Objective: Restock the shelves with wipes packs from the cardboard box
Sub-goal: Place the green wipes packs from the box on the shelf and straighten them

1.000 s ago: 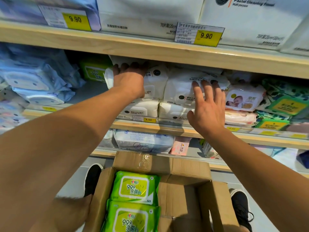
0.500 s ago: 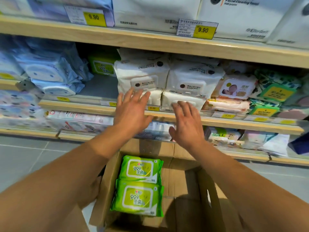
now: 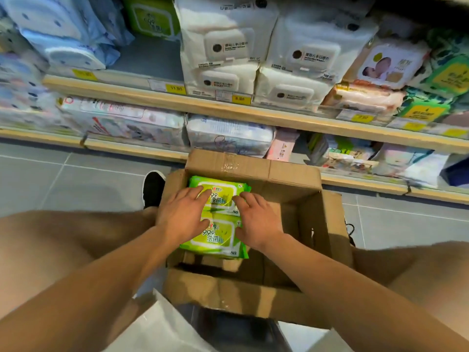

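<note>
Shelving (image 3: 253, 111) of pale wood fills the upper half of the view, two of its boards showing, crowded with wipes packs: blue packs (image 3: 63, 34) at the left, four white packs (image 3: 256, 54) stacked two by two in the middle, a pink pack (image 3: 365, 96) and green-patterned packs (image 3: 436, 80) to the right, with yellow price tags (image 3: 175, 88) along the board edges. One green pack (image 3: 152, 19) stands at the back of the upper board, beside a bare stretch of it. Below, on grey floor tiles (image 3: 63, 174), sits the open cardboard box (image 3: 299, 224), its flaps folded outward; the far flap stands up in front of the lowest shelf goods. Bare knees flank the box on both sides, and one black shoe (image 3: 152, 188) shows just left of it. Inside, against the box's left wall, lie two green wipes packs, the far pack (image 3: 220, 189) and the near pack (image 3: 215, 240), end to end and touching; the right part of the box floor is bare cardboard. Both forearms reach down into the box from the bottom corners. The left hand (image 3: 182, 214) lies palm down over the left edge where the two packs meet, fingers spread and flat. The right hand (image 3: 256, 219) lies likewise on their right edge, fingers (image 3: 243, 199) splayed on the far pack. Neither hand has closed around anything; both rest loose upon the packs.
</note>
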A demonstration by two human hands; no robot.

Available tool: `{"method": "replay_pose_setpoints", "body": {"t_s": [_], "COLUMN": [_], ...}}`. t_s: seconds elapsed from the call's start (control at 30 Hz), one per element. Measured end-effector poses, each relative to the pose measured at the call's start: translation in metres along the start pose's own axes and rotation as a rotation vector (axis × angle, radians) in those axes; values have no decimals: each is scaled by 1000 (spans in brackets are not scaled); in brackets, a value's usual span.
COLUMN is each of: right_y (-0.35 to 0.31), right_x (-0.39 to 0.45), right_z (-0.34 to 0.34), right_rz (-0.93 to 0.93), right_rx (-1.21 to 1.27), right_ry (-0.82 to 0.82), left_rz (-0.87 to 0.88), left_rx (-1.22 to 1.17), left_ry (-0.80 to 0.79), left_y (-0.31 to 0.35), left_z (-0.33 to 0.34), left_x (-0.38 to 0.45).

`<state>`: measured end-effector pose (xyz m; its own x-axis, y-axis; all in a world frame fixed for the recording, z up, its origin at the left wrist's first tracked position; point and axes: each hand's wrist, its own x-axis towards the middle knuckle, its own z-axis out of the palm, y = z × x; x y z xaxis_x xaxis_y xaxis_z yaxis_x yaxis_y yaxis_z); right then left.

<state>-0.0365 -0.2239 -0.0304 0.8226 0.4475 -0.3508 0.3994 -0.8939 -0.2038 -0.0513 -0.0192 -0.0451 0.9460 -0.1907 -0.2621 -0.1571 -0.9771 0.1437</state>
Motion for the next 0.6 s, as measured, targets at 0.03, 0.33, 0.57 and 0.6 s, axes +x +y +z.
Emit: {"method": "replay_pose_setpoints", "body": {"t_s": [0.03, 0.33, 0.57, 0.6], "right_y": [-2, -5, -9, -10], "right_x": [0, 11, 23, 25], "right_z": [7, 44, 58, 59], "right_rz": [-1, 9, 17, 9], "right_rx": [6, 32, 12, -3], "right_ry": [-32, -206, -225, -216], "left_rz": [6, -25, -39, -19], "left_rx": [17, 163, 154, 171], "left_ry": [-39, -286, -353, -343], "left_y": [-3, -28, -24, -22], "left_z": [6, 40, 50, 51], "left_x": [-2, 7, 15, 14]}}
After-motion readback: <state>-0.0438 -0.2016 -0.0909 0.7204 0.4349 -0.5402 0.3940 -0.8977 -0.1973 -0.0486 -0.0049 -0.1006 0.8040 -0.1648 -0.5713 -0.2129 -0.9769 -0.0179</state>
